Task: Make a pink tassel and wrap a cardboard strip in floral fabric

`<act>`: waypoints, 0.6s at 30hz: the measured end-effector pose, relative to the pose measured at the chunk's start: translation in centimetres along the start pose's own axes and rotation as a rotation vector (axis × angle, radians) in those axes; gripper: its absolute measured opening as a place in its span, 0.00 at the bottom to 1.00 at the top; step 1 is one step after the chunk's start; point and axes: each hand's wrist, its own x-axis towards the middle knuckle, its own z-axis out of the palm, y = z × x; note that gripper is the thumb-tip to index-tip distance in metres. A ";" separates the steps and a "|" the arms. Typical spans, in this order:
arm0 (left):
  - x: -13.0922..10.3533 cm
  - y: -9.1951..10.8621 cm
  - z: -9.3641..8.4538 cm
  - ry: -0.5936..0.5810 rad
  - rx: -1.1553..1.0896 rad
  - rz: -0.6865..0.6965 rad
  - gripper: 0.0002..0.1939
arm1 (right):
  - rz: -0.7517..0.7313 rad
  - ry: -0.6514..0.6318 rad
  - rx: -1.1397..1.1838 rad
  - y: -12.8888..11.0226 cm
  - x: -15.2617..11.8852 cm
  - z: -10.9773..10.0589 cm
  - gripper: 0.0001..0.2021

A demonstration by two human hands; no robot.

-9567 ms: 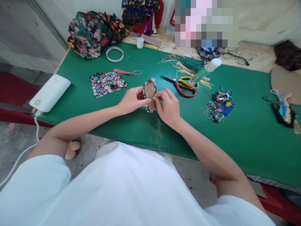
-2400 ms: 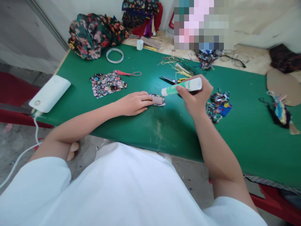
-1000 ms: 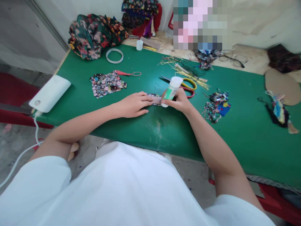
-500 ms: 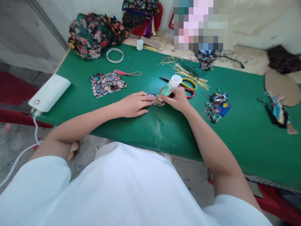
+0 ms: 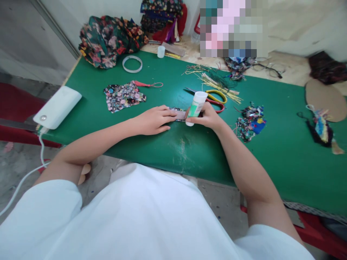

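My right hand (image 5: 207,116) is closed around a white and green glue stick (image 5: 195,110), whose lower end is at the right end of a small strip of patterned fabric (image 5: 180,115). A plain pale layer shows on top of that strip. My left hand (image 5: 157,121) lies flat, fingers stretched out, pressing the strip's left part to the green table and hiding it. Just behind my right hand are scissors (image 5: 218,96) with yellow and red handles. Farther left lies a piece of floral fabric (image 5: 121,96) with a red tassel (image 5: 142,84) at its edge.
A white power bank-like box (image 5: 58,107) with a cable stands at the left edge. Behind are bundled floral cloth (image 5: 101,43), a clear tape ring (image 5: 132,64) and a white cap (image 5: 161,51). Fabric scraps (image 5: 251,121) and cords (image 5: 221,85) lie to the right.
The glue stick has become more upright, and its lower end has moved slightly toward me and to the right. My left hand has stayed in place.
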 end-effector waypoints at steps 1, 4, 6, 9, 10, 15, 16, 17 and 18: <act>0.0 0.0 0.0 -0.004 0.001 -0.002 0.22 | 0.012 0.029 0.058 -0.1 0.0 0.0 0.22; 0.1 0.2 -0.3 -0.034 0.001 -0.010 0.23 | 0.045 0.163 0.159 -0.3 0.2 0.1 0.21; 0.1 0.3 -0.4 -0.048 -0.001 -0.014 0.23 | 0.058 0.216 0.129 -0.3 0.3 0.3 0.19; 0.1 0.3 -0.4 -0.045 -0.020 -0.011 0.23 | 0.056 0.217 -0.002 -0.2 0.4 0.5 0.17; 0.1 0.3 -0.4 -0.040 -0.028 -0.009 0.23 | 0.050 0.215 -0.050 -0.1 0.4 0.5 0.16; 0.0 0.0 -0.1 0.001 -0.063 -0.009 0.23 | 0.014 0.195 -0.212 0.1 0.5 0.4 0.16; 0.0 0.0 -0.1 0.003 -0.069 -0.008 0.23 | 0.002 0.182 -0.218 0.1 0.5 0.4 0.17; 0.0 0.0 -0.1 0.001 -0.074 -0.008 0.23 | -0.011 0.159 -0.212 0.0 0.5 0.4 0.18; 0.0 0.1 -0.2 -0.002 -0.075 -0.008 0.23 | -0.023 0.130 -0.197 -0.1 0.4 0.4 0.20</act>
